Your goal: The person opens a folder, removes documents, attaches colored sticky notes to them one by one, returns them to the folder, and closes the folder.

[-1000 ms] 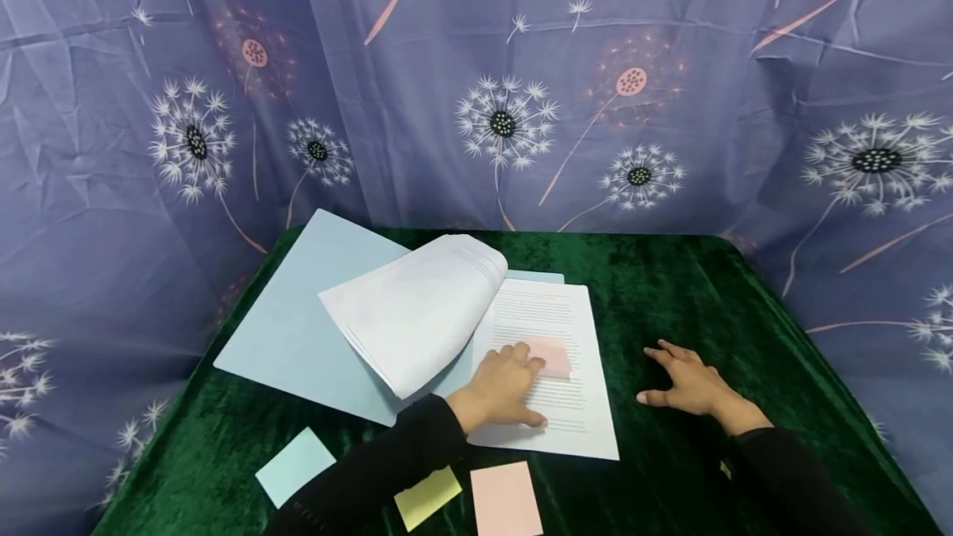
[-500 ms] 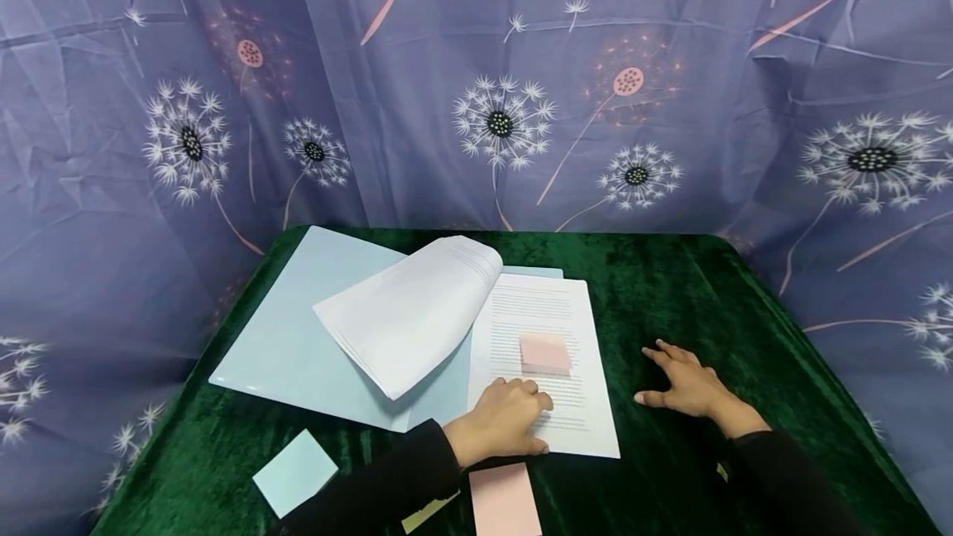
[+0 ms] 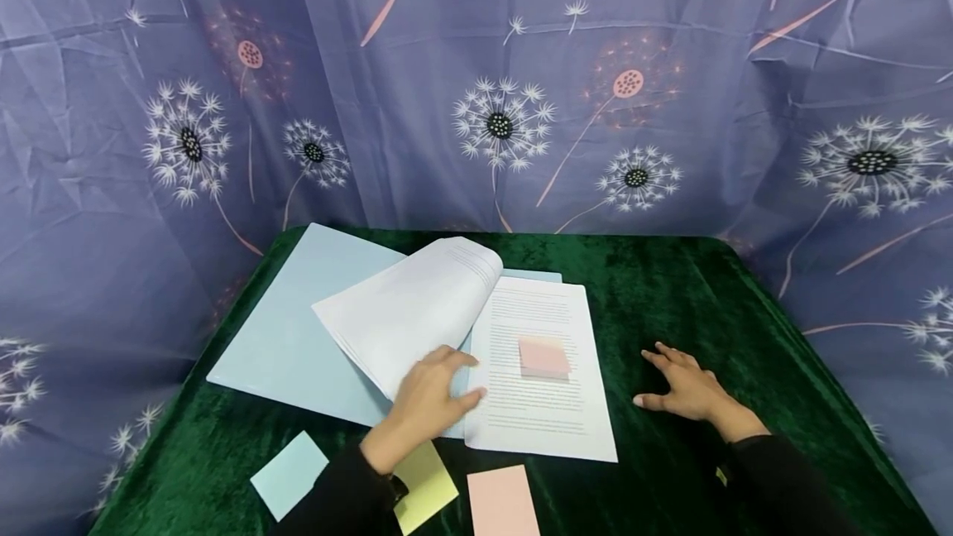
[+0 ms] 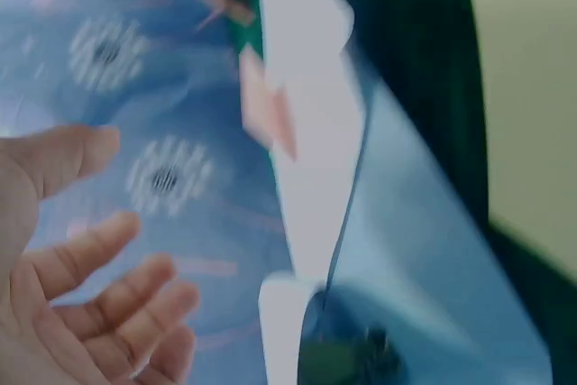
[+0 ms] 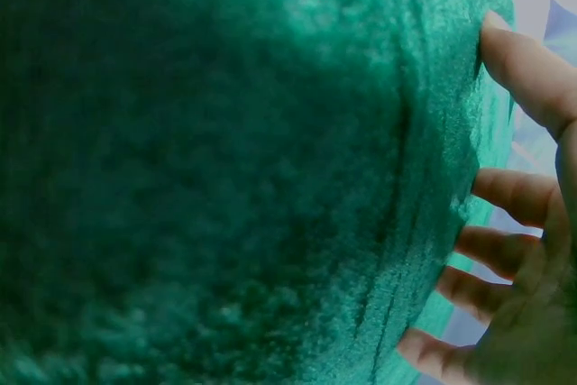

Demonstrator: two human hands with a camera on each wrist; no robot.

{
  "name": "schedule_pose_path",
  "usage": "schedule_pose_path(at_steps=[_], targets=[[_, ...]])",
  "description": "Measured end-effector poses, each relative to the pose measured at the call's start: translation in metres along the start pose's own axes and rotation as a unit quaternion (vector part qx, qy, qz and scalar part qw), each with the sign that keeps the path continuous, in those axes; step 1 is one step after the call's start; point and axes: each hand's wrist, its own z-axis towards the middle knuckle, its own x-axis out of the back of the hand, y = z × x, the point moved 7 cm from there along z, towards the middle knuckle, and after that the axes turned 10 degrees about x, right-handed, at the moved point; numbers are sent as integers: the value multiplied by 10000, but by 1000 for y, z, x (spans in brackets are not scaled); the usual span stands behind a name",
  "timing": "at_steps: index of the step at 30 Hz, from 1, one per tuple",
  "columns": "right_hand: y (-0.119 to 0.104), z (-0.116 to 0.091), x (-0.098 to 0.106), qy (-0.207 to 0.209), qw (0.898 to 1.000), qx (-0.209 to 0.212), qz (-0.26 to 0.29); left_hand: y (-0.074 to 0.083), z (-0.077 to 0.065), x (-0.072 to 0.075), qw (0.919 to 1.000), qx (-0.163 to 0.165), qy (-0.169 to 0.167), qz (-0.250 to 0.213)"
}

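Observation:
My left hand hovers by the turned-back white pages, its fingers spread and nothing between them; the left wrist view shows the same loose fingers, with blur. To its right lies a printed sheet bearing a pink sticky note, whose lower edge lifts off the paper. Under the papers spreads a light blue folder. My right hand rests on the green cloth with fingers apart, holding nothing; the right wrist view shows its fingertips at the cloth.
Along the near side lie a light blue sticky pad, a yellow one partly under the left sleeve, and a pink one. Green velvet cloth covers the table, and a dandelion-print curtain hangs behind it.
My left hand has left the pink sticky note, drawn back down the printed sheet, then swung left to the turned-back pages. The folder's left side has shifted slightly. The right hand stays put.

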Motion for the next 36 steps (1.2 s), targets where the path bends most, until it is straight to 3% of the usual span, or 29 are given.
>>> schedule_pose_path(at_steps=[3,7,14,17,19,30,36], targets=[[-1,0,0,0,10000,-3,-1,-27,-1,25,9928,962,411,-575],[-1,0,0,5,10000,30,-10,-62,-3,49,9700,2024,854,-1038],[-2,-3,0,32,10000,15,42,-100,-5,59,9342,3062,810,-1643],[-2,-2,2,55,10000,49,39,-108,-7,57,9191,3266,858,-2027],[-3,-1,2,61,10000,62,24,-113,-8,56,9136,3318,887,-2175],[-1,1,2,36,10000,34,43,-126,-13,56,8958,3562,1168,-2387],[-6,2,3,105,9999,130,-17,-131,-14,54,8920,3695,1191,-2313]])
